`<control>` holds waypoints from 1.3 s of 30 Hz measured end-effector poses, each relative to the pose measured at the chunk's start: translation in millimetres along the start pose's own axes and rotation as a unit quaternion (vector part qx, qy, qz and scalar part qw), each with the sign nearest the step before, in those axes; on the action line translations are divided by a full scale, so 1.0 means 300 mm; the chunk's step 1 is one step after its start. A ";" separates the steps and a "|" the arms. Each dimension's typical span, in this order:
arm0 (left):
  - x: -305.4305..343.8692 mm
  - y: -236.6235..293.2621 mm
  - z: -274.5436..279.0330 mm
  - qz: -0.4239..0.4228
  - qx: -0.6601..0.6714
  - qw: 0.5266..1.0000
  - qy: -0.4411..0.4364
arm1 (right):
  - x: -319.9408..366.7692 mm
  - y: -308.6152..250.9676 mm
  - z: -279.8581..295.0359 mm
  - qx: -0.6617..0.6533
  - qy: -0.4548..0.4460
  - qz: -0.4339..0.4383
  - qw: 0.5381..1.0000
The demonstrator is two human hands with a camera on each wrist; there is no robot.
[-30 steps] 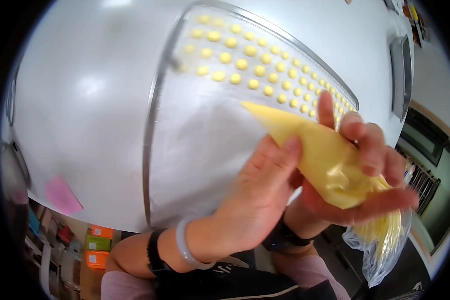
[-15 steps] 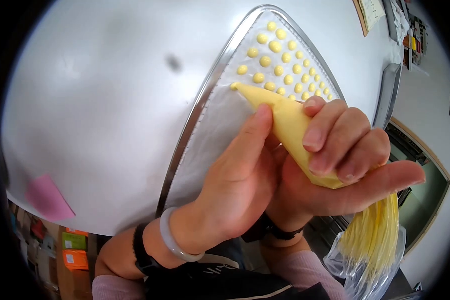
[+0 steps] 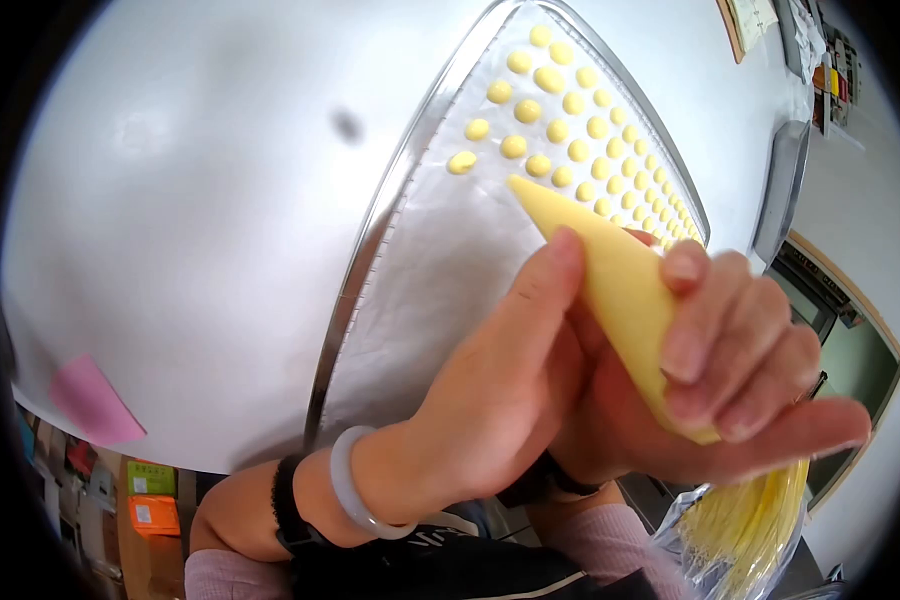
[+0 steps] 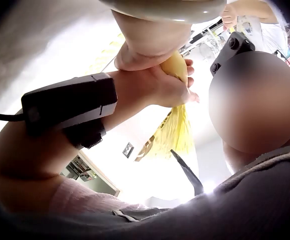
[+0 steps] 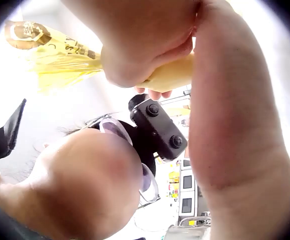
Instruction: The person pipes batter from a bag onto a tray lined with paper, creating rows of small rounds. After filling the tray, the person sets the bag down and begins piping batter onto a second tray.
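Note:
A piping bag (image 3: 615, 285) full of pale yellow mixture lies slantwise between both hands in the head view. My right hand (image 3: 715, 370) grips its wide part, fingers curled over it and thumb stretched out to the right. Nearer the tip, my left hand (image 3: 500, 380) holds the bag with the thumb along its side. The bag's point hovers close over the white paper (image 3: 430, 270), just right of a yellow dot (image 3: 462, 162) at the row's left end. Several rows of such dots cover the far part of the metal tray (image 3: 348, 285). The bag's twisted tail (image 3: 745, 520) hangs below the right hand.
A pink paper note (image 3: 98, 398) sits on the white table (image 3: 190, 250) near its front edge. Beyond the tray are a second metal tray (image 3: 785, 190) and an open notebook (image 3: 750, 25). Orange and green boxes (image 3: 152, 495) stand below the table edge.
The right fingers, loose one second ago, now curl round the bag. Half a second ago the tip touched a dot at the row's left end; it has since moved right, leaving that dot behind.

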State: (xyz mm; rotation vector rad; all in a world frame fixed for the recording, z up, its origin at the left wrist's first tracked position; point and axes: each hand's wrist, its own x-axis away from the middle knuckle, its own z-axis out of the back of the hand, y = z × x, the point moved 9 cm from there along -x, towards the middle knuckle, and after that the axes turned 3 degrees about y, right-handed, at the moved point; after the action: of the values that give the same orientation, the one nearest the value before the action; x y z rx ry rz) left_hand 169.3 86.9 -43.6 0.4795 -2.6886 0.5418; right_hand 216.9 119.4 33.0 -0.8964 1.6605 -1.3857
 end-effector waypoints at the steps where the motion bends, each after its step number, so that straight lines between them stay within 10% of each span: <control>1: -0.005 -0.001 0.013 -0.002 0.022 0.999 0.030 | -0.002 0.006 0.006 0.001 0.001 0.001 1.000; 39: -0.072 -0.183 0.031 0.059 0.099 0.993 -0.035 | 0.079 -0.012 0.184 0.047 0.051 -0.027 0.997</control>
State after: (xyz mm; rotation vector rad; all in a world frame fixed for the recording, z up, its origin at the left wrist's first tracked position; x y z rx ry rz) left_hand 207.1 40.8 -43.5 0.3987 -2.7556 0.8474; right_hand 255.9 73.8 28.1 -0.8348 1.6418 -1.5550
